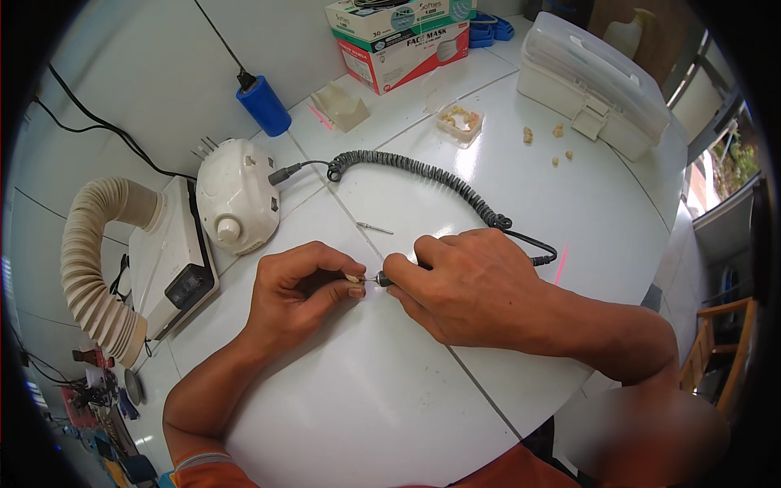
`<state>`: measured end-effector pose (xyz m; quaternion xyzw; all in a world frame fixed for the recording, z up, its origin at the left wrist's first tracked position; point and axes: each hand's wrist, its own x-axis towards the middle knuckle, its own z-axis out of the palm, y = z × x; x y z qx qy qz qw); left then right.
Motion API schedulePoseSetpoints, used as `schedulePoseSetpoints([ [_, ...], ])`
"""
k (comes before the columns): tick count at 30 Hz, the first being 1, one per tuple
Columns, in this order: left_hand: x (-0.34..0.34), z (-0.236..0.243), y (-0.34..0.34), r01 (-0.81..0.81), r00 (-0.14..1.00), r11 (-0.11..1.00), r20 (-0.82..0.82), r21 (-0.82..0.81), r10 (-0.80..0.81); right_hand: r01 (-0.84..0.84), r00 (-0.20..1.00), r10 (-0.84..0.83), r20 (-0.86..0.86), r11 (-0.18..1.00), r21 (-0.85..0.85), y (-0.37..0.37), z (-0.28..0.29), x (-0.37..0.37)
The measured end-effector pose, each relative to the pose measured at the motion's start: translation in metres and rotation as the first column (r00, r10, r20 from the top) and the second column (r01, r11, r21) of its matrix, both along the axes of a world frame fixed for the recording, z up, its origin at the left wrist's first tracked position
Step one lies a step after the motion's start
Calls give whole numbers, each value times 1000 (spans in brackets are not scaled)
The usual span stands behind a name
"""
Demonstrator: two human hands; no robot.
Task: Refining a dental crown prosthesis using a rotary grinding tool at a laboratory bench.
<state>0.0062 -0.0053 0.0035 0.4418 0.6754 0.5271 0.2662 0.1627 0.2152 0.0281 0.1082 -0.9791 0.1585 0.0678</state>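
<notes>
My left hand (301, 297) pinches a small pale tooth-like piece (353, 278) between thumb and fingertips. My right hand (464, 285) is wrapped round a dark rotary handpiece (381, 279), whose thin metal tip meets the piece or sits right at it. Most of the handpiece is hidden by my right fingers. Its coiled black cord (415, 171) runs to the white control box (229, 199) at the upper left. A loose metal bit (374, 228) lies on the white tiled worktop (358, 415) just above my hands.
A ribbed hose unit (98, 260) stands left, near cluttered tools (122, 407). Behind are a blue cylinder (263, 106), stacked boxes (399, 61), a paper holder (342, 108), a small tray of pieces (460, 126), several loose pieces (558, 131) and a clear-lidded case (590, 89). A wooden chair (716, 342) stands right.
</notes>
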Motion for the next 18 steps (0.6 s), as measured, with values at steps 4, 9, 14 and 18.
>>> schedulePoseSetpoints([
  [4,-2,-3,-2,-5,1000,1000,23,-6,5,-3,1000,3,-2,1000,-1,1,1,0],
  [9,-2,-2,-2,-9,1000,999,-3,-50,9,5,1000,-5,-2,1000,-11,3,0,-1],
  [14,-2,-3,-3,-22,1000,999,18,-47,23,12,1000,-12,-6,1000,2,4,1,0],
  [18,0,-1,-1,-34,999,999,6,-38,34,7,999,-7,-31,1000,-8,4,0,-1],
])
